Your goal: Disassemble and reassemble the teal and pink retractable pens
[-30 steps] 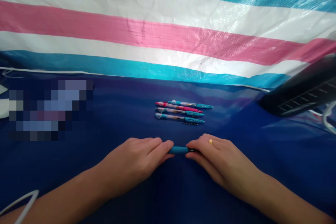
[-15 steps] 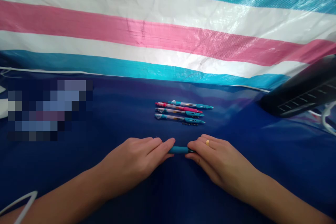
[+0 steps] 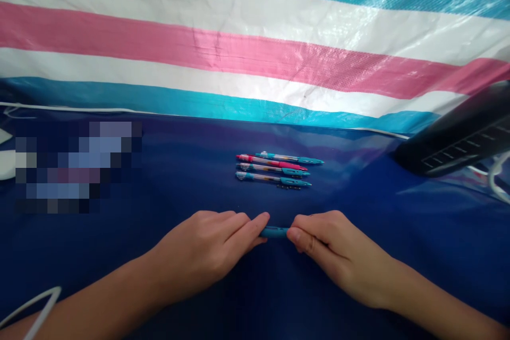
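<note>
Striped pink, white and teal tarp (image 3: 255,58) hangs behind a dark blue bench (image 3: 358,212). Head view: toward 6 o'clock, the left hand (image 3: 207,247) and right hand (image 3: 334,249) each have their grip pinched shut on one end of a teal pen (image 3: 274,232). It looks light, stiff and smooth, perhaps slippery. The exposed middle sleeve seems the surest hold. Four more pens (image 3: 274,170) lie side by side at its 12 o'clock.

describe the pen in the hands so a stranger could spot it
On the dark blue sheet below the striped tarp, find the left hand and right hand. The teal pen bridges them. Unlike the row of four pens behind, it is alone and gripped at both ends.
</note>
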Motion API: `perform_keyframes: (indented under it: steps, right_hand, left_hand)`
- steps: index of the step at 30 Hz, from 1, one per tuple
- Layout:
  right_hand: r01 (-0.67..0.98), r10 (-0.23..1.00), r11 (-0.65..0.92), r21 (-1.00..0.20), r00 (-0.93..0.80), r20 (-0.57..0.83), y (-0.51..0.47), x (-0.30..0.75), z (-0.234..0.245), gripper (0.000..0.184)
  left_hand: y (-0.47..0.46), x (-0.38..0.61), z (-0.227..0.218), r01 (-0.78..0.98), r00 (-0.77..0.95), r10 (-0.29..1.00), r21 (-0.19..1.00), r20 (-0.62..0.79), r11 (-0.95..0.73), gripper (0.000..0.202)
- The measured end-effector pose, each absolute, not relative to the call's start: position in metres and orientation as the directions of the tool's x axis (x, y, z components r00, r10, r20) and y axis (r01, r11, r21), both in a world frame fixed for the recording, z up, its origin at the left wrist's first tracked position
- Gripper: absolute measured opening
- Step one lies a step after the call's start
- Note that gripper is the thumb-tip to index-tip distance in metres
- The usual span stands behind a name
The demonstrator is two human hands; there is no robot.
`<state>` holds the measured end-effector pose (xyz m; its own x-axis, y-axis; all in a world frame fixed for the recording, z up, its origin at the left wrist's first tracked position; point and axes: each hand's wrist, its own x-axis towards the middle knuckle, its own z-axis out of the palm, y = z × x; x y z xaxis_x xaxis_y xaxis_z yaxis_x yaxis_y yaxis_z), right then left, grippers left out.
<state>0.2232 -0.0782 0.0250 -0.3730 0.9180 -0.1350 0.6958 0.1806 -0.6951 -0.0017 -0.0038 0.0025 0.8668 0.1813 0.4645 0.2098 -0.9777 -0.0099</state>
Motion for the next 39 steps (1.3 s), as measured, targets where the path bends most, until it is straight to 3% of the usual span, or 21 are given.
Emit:
perform_keyframes:
  steps: [2, 6, 9, 15, 19, 22, 26, 28, 32, 35, 39]
  right_hand:
    - [0.713, 0.919, 0.188, -0.675, -0.37, -0.135, -0.078, 0.223, 0.024, 0.043]
    - [0.781, 0.914, 0.375, -0.5, -0.401, 0.059, -0.076, 0.225, 0.019, 0.034]
    - [0.777, 0.874, 0.48, -0.408, -0.464, 0.145, -0.075, 0.225, 0.016, 0.037]
    - [0.769, 0.919, 0.329, -0.548, -0.394, -0.001, -0.077, 0.222, 0.019, 0.046]
    - [0.791, 0.902, 0.426, -0.44, -0.409, 0.138, -0.077, 0.223, 0.018, 0.043]
    - [0.781, 0.872, 0.489, -0.388, -0.453, 0.187, -0.077, 0.222, 0.016, 0.044]
    - [0.748, 0.925, 0.298, -0.593, -0.38, -0.015, -0.079, 0.218, 0.021, 0.046]
    - [0.746, 0.937, 0.229, -0.626, -0.344, -0.067, -0.079, 0.218, 0.024, 0.045]
    - [0.783, 0.903, 0.42, -0.458, -0.411, 0.125, -0.076, 0.223, 0.023, 0.036]
    - [0.764, 0.847, 0.53, -0.368, -0.499, 0.184, -0.076, 0.223, 0.021, 0.043]
    - [0.758, 0.916, 0.321, -0.568, -0.401, -0.017, -0.077, 0.22, 0.023, 0.047]
  left_hand:
    - [-0.003, -0.001, 0.002, 0.211, 0.866, 0.182, -0.011, 0.465, -0.977, 0.025]
    - [-0.001, 0.0, 0.0, 0.233, 0.853, 0.213, 0.019, 0.477, -0.972, 0.023]
    - [-0.002, 0.0, 0.0, 0.235, 0.843, 0.228, 0.048, 0.487, -0.971, 0.023]
    - [-0.007, -0.001, 0.008, 0.213, 0.892, 0.137, -0.134, 0.431, -0.968, 0.025]
    - [-0.005, -0.001, 0.004, 0.236, 0.872, 0.179, -0.071, 0.455, -0.969, 0.025]
    - [-0.005, -0.001, 0.004, 0.227, 0.879, 0.16, -0.098, 0.45, -0.969, 0.025]
    - [-0.008, 0.0, 0.01, 0.216, 0.901, 0.133, -0.162, 0.413, -0.963, 0.027]
    - [-0.008, 0.002, 0.011, 0.214, 0.901, 0.137, -0.147, 0.412, -0.966, 0.027]
    - [-0.005, 0.003, 0.006, 0.223, 0.884, 0.163, -0.089, 0.439, -0.971, 0.026]
    - [-0.006, 0.001, 0.006, 0.213, 0.886, 0.159, -0.077, 0.435, -0.974, 0.028]
    - [-0.01, 0.0, 0.013, 0.201, 0.898, 0.127, -0.136, 0.421, -0.97, 0.032]
